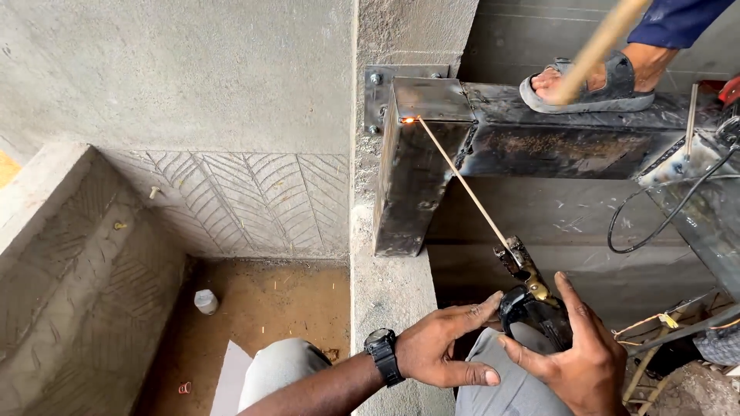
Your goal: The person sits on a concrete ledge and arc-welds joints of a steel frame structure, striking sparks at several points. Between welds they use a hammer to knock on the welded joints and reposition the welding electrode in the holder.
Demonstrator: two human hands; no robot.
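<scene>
Electrode holder grasped by both hands: left hand, right hand fingers clenched round it; welding rod tip glowing on steel bracket.

A small white plastic bottle lies on the brown dirt floor, near the corner where the low concrete ledge meets the patterned wall. It looks round and short, with a pale cap end. A black wristwatch sits on the left wrist; its small round face is too dark to read.
</scene>
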